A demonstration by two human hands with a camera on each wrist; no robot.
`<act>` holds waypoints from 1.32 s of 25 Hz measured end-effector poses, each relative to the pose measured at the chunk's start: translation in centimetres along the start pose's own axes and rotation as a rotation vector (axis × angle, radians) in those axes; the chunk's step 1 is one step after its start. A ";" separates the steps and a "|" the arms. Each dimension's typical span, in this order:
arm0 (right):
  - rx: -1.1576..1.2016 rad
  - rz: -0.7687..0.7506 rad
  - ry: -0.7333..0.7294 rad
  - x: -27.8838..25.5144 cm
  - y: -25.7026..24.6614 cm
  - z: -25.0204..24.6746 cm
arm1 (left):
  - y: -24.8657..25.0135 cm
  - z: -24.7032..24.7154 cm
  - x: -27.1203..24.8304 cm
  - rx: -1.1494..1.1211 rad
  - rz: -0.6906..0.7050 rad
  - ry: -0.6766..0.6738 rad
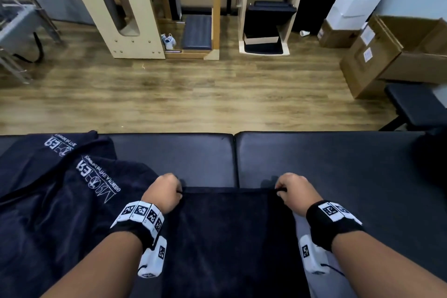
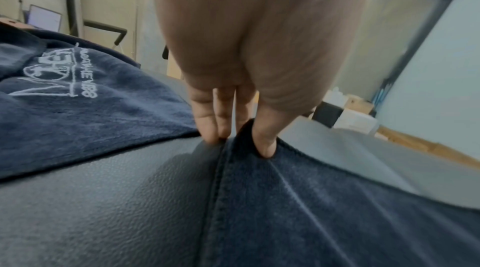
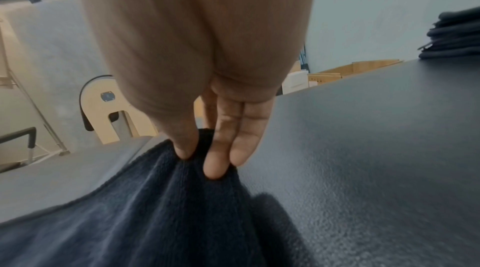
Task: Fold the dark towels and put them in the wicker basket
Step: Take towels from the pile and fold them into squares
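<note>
The dark towel (image 1: 227,230) lies flat on the padded desk (image 1: 338,164). The left hand (image 1: 164,192) and right hand (image 1: 296,192) each have a grip pinched on a far corner. Better to keep the edge taut and bring both corners over evenly.

A dark towel (image 1: 227,237) is spread on the black padded table (image 1: 338,164); crumpled dark logo towels (image 1: 48,201) are heaped to its left, cardboard boxes (image 1: 399,51) beyond.
</note>
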State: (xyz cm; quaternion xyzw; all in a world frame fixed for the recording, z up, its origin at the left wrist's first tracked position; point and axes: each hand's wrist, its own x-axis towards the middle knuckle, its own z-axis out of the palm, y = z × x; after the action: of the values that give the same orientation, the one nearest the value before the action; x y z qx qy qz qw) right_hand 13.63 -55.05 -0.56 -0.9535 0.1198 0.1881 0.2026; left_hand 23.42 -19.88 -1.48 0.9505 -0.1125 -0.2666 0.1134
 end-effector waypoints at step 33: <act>0.106 -0.231 0.815 -10.7 -4.7 -18.1 | 6.3 -20.2 -14.3 -0.171 0.414 0.648</act>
State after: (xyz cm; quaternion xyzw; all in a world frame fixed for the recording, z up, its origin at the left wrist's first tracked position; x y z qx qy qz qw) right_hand 11.05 -57.06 20.76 -0.9453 0.0919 -0.2348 0.2071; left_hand 21.32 -18.82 23.92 0.9297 -0.2378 0.0674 0.2731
